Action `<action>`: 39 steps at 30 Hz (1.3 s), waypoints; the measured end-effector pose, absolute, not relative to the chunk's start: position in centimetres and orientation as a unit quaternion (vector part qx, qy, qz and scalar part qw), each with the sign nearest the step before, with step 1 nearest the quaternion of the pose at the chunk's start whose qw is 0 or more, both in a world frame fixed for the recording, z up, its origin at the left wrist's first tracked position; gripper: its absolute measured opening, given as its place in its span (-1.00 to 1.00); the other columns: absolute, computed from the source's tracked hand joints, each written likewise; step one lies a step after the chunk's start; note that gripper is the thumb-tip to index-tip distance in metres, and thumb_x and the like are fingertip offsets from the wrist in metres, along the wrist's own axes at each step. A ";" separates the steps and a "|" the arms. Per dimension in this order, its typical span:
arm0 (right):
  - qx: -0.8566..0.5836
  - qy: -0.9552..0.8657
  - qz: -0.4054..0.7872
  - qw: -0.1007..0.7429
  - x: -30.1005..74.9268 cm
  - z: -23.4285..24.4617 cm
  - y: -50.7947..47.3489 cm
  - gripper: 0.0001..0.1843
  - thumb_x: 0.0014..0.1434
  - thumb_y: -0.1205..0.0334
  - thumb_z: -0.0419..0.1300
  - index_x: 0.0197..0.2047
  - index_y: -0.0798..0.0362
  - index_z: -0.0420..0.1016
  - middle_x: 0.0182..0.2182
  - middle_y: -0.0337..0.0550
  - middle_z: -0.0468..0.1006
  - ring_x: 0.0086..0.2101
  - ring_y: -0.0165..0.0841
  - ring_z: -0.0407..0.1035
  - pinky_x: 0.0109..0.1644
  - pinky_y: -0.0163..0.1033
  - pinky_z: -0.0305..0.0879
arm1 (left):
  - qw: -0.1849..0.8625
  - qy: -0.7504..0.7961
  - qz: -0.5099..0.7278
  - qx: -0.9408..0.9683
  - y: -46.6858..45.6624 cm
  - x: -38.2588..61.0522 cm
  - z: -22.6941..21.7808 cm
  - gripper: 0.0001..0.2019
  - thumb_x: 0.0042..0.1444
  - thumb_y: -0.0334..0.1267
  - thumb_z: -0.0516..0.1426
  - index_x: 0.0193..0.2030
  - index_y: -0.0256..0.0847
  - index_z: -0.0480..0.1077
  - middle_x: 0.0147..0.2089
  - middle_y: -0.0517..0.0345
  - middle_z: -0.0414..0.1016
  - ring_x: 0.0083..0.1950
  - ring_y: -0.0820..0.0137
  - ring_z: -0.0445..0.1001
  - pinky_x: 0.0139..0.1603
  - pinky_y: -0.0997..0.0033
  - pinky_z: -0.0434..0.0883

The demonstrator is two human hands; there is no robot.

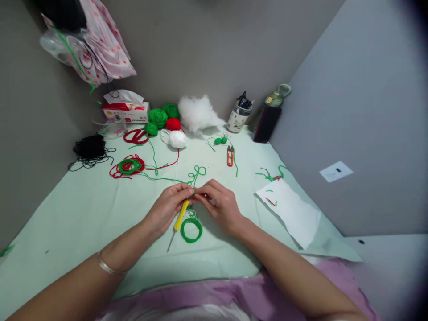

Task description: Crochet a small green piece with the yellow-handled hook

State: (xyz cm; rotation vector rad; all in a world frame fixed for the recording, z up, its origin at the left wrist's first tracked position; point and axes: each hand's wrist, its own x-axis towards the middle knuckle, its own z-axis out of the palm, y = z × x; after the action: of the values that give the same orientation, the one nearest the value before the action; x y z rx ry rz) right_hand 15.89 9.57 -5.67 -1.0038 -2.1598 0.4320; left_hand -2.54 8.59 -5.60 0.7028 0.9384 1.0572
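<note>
Grey walls (207,49) meet in a corner behind the pale-green table (83,209)

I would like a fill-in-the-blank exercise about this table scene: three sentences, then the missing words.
1. The left hand holds a hook with a ____ handle.
2. The right hand pinches a strand of ____ yarn.
3. The snips lying on the table beyond the hands are ____.

Missing words: yellow; green; orange.
</note>
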 end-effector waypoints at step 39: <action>-0.444 -0.676 0.393 0.437 15.3 -5.7 10.4 -0.89 0.24 0.21 0.36 -0.32 0.00 0.58 -0.34 -0.22 0.55 -0.39 -0.40 0.40 -0.29 -0.28 0.36 | 0.618 0.437 0.497 0.424 8.2 -2.2 -5.4 -0.70 0.01 -0.12 0.45 -0.24 -0.19 0.51 -0.30 0.22 0.62 -0.26 0.36 0.67 -0.06 0.30 0.64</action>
State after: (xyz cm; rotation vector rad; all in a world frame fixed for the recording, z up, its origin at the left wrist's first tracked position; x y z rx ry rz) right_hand 15.34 10.40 -5.73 -1.1042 -1.6814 0.9772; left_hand -2.15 8.19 -5.43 0.9761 1.0052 1.1426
